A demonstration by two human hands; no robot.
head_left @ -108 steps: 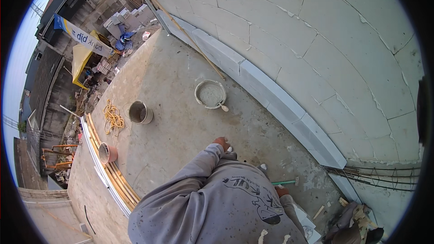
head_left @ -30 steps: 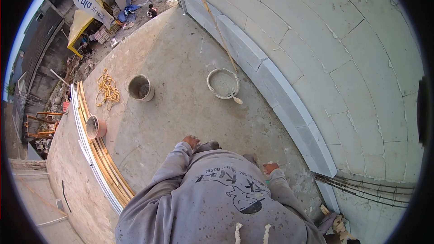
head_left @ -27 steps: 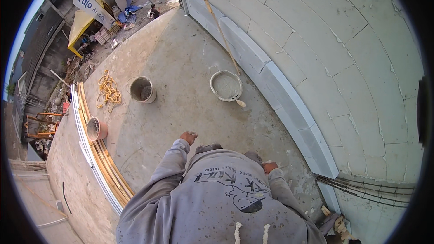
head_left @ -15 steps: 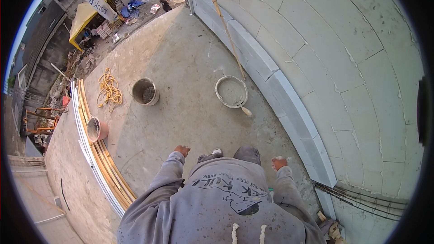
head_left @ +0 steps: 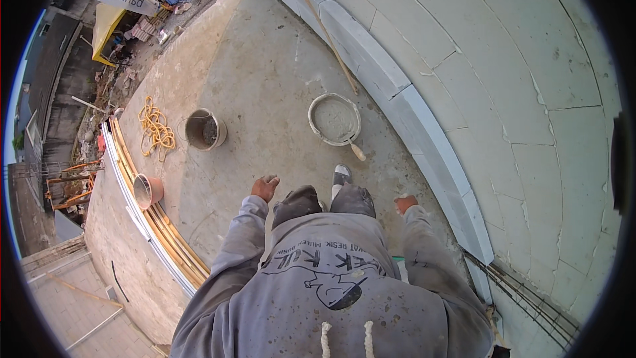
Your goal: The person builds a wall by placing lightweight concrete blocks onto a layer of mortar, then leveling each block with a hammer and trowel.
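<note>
My left hand (head_left: 265, 187) hangs in the air beside my left thigh, its fingers loosely curled with nothing seen in them. Out to the right of my other thigh is my right hand (head_left: 405, 203), also curled, with pale smears on the fingers and no object visible. Neither hand touches anything. Ahead on the concrete floor stands a round basin (head_left: 311, 117) of wet grey mortar. The handle of a tool (head_left: 358, 152) sticks out over its near rim; its working end is hidden in the mortar. Left of the basin is a grey bucket (head_left: 222, 134) with dark stuff inside.
A pale block wall (head_left: 503, 79) curves along the right, with lighter blocks (head_left: 424, 122) at its foot and a wooden pole (head_left: 318, 23) leaning there. Rebar (head_left: 523, 292) lies low right. On the left are a yellow hose (head_left: 156, 126), a reddish bucket (head_left: 156, 190) and long timbers (head_left: 165, 229).
My right foot has come forward toward the basin. The basin and grey bucket appear slightly higher and further left in view. Both hands have shifted upward in view, still without anything seen in them.
</note>
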